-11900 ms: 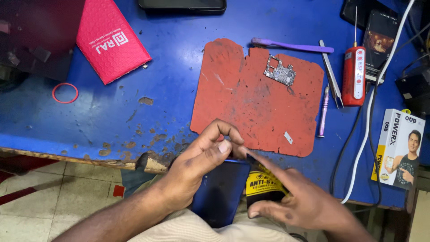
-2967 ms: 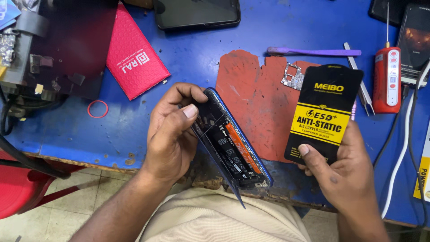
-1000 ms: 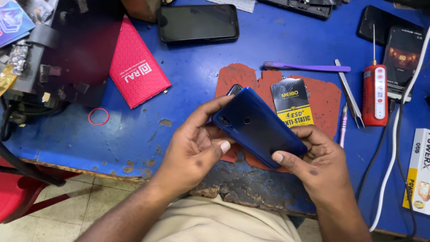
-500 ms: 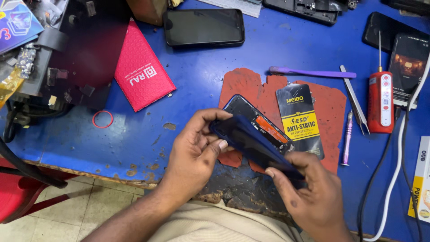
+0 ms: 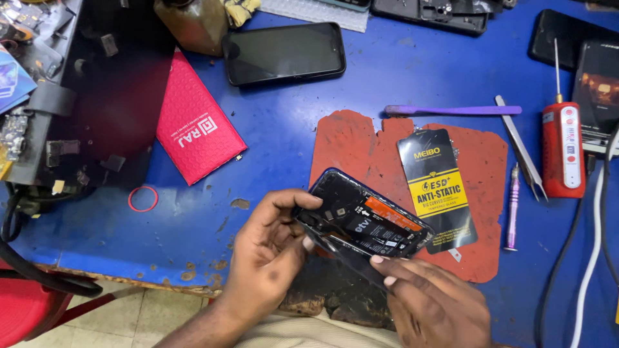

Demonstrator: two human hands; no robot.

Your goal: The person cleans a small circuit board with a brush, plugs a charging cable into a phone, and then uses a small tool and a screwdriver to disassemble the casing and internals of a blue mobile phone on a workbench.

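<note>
A worn blue workbench [image 5: 387, 71] fills the view, its near edge chipped and stained, with pale floor tiles [image 5: 142, 316] showing below it. On the bench lies a ragged red rubber mat [image 5: 480, 193]. Over the mat's near left corner, both hands hold an opened smartphone [image 5: 364, 222] with its back off, the battery and inner parts facing up. The left hand [image 5: 271, 258] grips the phone's left end, thumb on top and fingers curled beneath. The right hand [image 5: 438, 303] pinches the phone's near edge with its fingertips. A black and yellow screen-protector packet [image 5: 435, 187] lies on the mat just beside the phone. Farther back rest a black smartphone [image 5: 284, 53] face up, a red textured box [image 5: 196, 125], a purple pry stick [image 5: 451, 110], metal tweezers [image 5: 519, 148], and a red handheld tool [image 5: 563, 151]. A brown bottle [image 5: 190, 22] stands at the far edge; its contents cannot be seen.
</note>
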